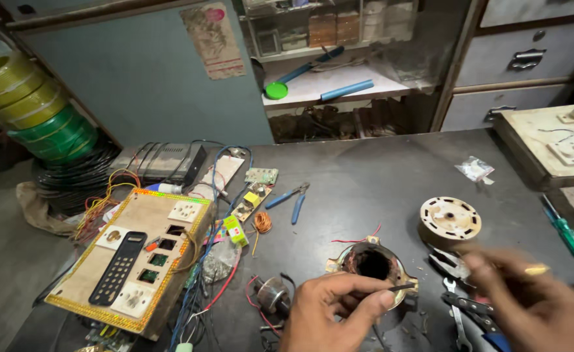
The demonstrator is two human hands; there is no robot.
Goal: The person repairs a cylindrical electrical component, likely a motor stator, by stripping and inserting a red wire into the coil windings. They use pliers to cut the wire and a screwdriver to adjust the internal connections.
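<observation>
Closest to the lens, the left hand [339, 311] comes up from the bottom edge, thumb and forefinger pinched on a short dark sliver of something too small to identify, held at the rim of the motor stator [373, 266]. That stator — a brass-coloured ring with copper windings, red leads and a dark bore — sits on the dark worktop [378, 176] just ahead of the hand. Beside it the right hand [528, 303] is smeared by motion; whether its fingers are curled around anything cannot be told.

Under the right hand lie a spanner [455, 313] and pliers [450, 263]. Slightly beyond stands a round tan end cover [450, 220] with slots in its face, and a green-handled screwdriver [564, 229] lies near the right edge. Left of the stator rests a small grey capacitor [274, 293] among red and blue wires.

Further left a wooden switchboard [137, 254] with gold trim, sockets and a black panel lies tilted over loose wiring. Blue-handled cutters [290, 199] and a small copper coil [262, 223] lie mid-table — near circuit boards. Yellow and green wire spools [33, 107] are stacked at the far left against a grey-blue wall, and a shelf [339, 85] behind the table holds a green-headed tool. Grey drawers [528, 58] fill the upper right corner.
</observation>
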